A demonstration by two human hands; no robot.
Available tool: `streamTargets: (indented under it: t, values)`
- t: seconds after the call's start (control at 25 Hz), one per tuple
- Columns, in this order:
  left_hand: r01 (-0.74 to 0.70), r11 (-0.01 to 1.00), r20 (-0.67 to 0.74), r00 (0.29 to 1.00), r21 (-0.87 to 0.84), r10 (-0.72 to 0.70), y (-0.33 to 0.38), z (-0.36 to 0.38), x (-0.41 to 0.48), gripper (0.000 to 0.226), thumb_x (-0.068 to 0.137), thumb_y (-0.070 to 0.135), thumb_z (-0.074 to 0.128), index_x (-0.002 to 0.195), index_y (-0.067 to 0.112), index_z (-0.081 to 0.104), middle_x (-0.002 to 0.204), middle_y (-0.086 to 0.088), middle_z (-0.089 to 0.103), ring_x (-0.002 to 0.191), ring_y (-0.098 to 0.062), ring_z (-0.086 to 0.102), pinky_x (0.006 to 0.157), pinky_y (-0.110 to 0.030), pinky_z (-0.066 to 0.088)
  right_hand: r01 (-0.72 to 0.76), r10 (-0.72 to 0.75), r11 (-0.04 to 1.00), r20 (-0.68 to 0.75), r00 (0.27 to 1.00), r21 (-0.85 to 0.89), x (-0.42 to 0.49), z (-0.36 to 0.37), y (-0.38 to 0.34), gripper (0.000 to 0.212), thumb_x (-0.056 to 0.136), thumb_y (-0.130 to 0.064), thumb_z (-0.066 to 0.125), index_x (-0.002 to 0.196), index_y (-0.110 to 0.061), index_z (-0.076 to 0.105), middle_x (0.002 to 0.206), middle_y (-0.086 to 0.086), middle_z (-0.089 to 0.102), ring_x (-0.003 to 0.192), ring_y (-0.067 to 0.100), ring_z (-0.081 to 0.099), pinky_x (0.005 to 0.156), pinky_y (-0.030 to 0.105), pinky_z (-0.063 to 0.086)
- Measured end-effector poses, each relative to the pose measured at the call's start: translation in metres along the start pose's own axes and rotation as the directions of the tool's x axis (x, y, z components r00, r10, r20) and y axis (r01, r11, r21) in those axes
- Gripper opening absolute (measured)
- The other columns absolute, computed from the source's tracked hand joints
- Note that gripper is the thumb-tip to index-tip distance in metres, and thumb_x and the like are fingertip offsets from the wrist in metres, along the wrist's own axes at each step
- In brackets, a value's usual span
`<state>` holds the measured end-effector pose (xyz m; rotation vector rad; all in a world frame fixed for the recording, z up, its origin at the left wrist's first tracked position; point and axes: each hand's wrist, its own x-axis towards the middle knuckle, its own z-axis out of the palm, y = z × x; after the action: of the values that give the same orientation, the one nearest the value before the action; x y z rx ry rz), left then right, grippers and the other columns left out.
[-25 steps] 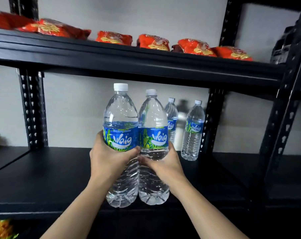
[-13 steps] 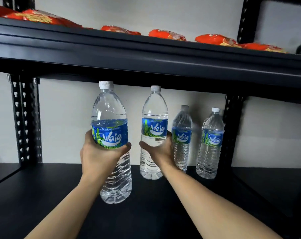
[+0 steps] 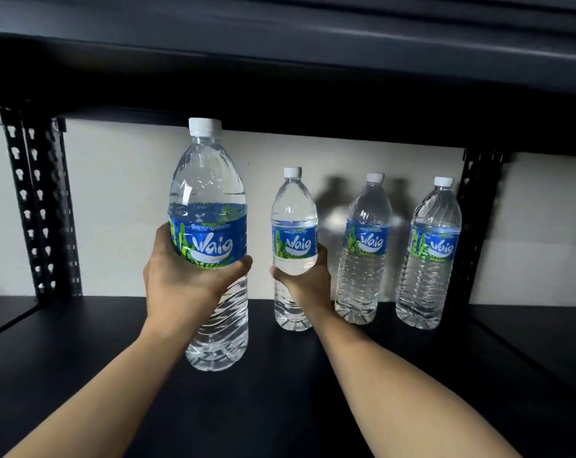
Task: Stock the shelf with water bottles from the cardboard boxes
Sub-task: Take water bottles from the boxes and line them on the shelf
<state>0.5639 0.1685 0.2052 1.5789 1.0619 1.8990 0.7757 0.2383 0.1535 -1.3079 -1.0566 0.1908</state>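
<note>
The right hand [image 3: 308,279] has carried its water bottle [image 3: 293,209] deeper since half a second ago: it now stands upright near the rear edge of the shelf [image 3: 280,408], in line with the two standing bottles [image 3: 364,259] [image 3: 428,259] to its right, its base level with theirs. The right fingers [image 3: 322,256] are still curled round it just under the label. The left hand [image 3: 184,285] keeps the nearer bottle [image 3: 210,180] upright and lifted, closer to the front edge, fingers [image 3: 243,262] wrapped round the label's lower rim. The red packets seen earlier on the upper shelf [image 3: 280,61] are out of view
</note>
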Motion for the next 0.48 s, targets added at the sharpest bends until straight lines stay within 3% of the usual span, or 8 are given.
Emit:
streamTargets:
  t: [0.12,0.28,0.48]
  values:
    - [-0.017,1.000,-0.002,1.000,-0.001,0.017,-0.005,0.007,0.002,0.079,0.040,0.045,0.091,0.108,0.030,0.054,0.091,0.013,0.072,0.083,-0.010,0.071,0.080,-0.037,0.059,0.006,-0.006,0.998,-0.011,1.000,0.062,0.000,0.000,0.011,0.088,0.057,-0.025,0.092,0.129,-0.029,0.042,0.096,-0.024,0.061,0.084,-0.014,0.058,0.069,-0.001,0.037]
    - [-0.038,0.999,-0.013,0.999,0.031,0.038,-0.006,0.015,0.005,0.076,0.045,0.037,0.096,0.107,0.030,0.053,0.089,0.016,0.069,0.081,-0.004,0.068,0.075,-0.029,0.055,0.004,-0.005,0.995,0.015,1.000,0.104,0.006,0.004,0.016,0.091,0.057,-0.019,0.092,0.132,-0.026,0.040,0.107,-0.016,0.063,0.098,0.003,0.062,0.081,0.010,0.044]
    - [-0.028,0.998,-0.007,1.000,0.061,0.028,-0.009,0.015,0.009,0.076,0.047,0.033,0.095,0.109,0.026,0.053,0.090,0.018,0.066,0.082,-0.004,0.066,0.073,-0.025,0.049,-0.014,0.011,0.993,0.032,0.999,0.118,0.013,0.010,0.019,0.095,0.059,-0.018,0.092,0.135,-0.028,0.036,0.120,-0.007,0.064,0.105,0.008,0.063,0.088,0.017,0.046]
